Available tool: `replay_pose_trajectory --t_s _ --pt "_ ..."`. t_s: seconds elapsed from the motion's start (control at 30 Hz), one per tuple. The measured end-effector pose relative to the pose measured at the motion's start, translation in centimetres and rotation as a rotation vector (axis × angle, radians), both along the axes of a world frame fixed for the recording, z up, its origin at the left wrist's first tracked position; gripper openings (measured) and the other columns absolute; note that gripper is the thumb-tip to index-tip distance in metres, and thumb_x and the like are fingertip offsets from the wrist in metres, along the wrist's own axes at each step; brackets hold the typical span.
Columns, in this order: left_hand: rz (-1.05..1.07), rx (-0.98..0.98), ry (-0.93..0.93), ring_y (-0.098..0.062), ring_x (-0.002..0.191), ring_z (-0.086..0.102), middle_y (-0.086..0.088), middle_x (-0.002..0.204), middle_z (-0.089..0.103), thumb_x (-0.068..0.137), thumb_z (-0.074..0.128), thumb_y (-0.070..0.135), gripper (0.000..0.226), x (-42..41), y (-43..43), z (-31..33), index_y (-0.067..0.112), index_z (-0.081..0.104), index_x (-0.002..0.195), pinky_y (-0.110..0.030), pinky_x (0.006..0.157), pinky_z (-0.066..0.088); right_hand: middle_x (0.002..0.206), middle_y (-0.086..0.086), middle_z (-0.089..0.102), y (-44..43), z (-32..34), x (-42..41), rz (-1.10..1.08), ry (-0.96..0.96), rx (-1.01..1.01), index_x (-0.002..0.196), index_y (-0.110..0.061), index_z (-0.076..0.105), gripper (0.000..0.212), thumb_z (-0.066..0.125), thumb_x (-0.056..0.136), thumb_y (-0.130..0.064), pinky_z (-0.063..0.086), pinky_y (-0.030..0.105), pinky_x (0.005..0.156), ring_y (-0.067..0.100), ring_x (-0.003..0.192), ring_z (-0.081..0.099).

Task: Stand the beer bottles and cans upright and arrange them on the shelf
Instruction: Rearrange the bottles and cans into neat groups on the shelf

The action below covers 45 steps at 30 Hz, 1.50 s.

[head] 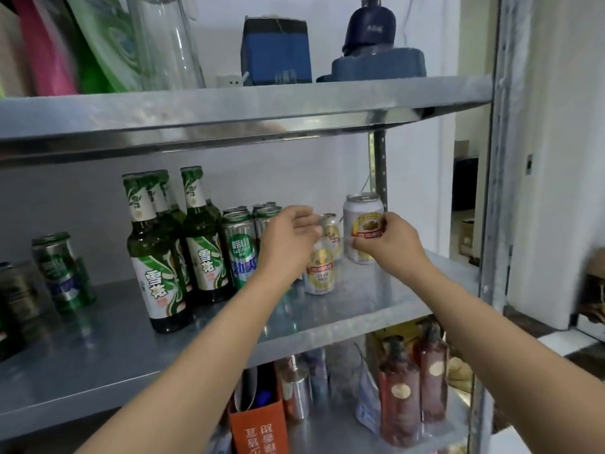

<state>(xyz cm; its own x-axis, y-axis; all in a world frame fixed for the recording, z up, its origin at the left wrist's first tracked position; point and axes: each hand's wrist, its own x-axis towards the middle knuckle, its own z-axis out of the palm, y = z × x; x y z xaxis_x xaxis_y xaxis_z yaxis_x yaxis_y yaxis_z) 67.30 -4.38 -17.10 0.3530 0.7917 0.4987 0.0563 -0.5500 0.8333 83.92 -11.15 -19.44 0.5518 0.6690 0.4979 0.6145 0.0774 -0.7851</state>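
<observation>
On the metal middle shelf [376, 299] stand three green beer bottles [157, 257] and, right of them, several tall green-and-blue cans [240, 247]. My right hand [389, 240] grips an upright white-and-yellow can [361, 221] at the shelf's right end. My left hand [288, 240] is over a second white-and-yellow can [319, 273], fingers curled at its top. A third such can [332, 229] stands behind it, partly hidden by my fingers. At the far left, green cans [62, 270] stand upright, blurred.
The upper shelf [229, 106] overhangs close above the bottles and carries a glass jar, a blue box and a dark appliance. The steel upright post [497, 158] bounds the right side. Below are brown pump bottles [412, 388] and an orange bag [258, 424].
</observation>
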Motion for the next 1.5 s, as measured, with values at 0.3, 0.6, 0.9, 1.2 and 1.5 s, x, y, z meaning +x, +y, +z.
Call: replay_pose_trajectory --t_s 0.3,0.6,0.9,1.2,1.5 --pt "0.132 0.347 0.471 -0.016 0.122 0.055 -0.004 0.132 0.061 0.084 0.038 -0.017 0.058 1.4 2.1 0.2 0.011 0.057 0.132 -0.022 0.101 0.038 0.096 -0.001 0.068 4.6 -2.9 2.8 0.057 0.048 -0.076 0.105 -0.015 0.061 0.043 0.083 0.070 -0.027 0.053 0.029 0.073 0.016 0.088 0.065" --pt "0.168 0.505 0.671 -0.021 0.111 0.060 -0.002 0.122 0.066 0.093 0.051 0.007 0.032 2.0 3.8 -1.1 0.016 0.067 0.120 -0.039 0.097 0.049 0.091 0.000 0.069 9.2 -5.4 4.0 0.084 0.071 -0.156 0.099 -0.013 0.063 0.035 0.079 0.069 -0.020 0.055 0.034 0.075 0.018 0.087 0.066" --pt "0.170 0.526 0.665 -0.021 0.112 0.060 -0.002 0.125 0.065 0.090 0.054 0.005 0.036 1.9 4.4 -1.6 0.017 0.067 0.121 -0.038 0.095 0.049 0.085 -0.002 0.064 11.6 -5.7 3.6 0.052 0.002 -0.162 0.093 -0.017 0.061 0.025 0.076 0.076 -0.028 0.042 0.023 0.059 0.015 0.078 0.058" --pt "0.174 0.530 0.671 -0.022 0.109 0.060 -0.002 0.121 0.067 0.085 0.055 -0.002 0.041 2.0 4.7 -1.8 0.018 0.068 0.119 -0.040 0.092 0.050 0.098 0.005 0.066 12.5 -6.0 3.4 0.039 0.037 -0.167 0.111 -0.010 0.059 0.040 0.073 0.077 -0.027 0.046 0.028 0.071 0.021 0.088 0.060" --pt "0.177 0.521 0.674 -0.023 0.110 0.060 -0.004 0.123 0.066 0.085 0.055 -0.004 0.043 2.0 4.4 -1.7 0.016 0.067 0.121 -0.042 0.093 0.050 0.106 0.011 0.066 12.3 -6.0 2.6 0.014 0.052 -0.151 0.116 -0.005 0.056 0.041 0.069 0.082 -0.025 0.044 0.029 0.071 0.025 0.091 0.060"
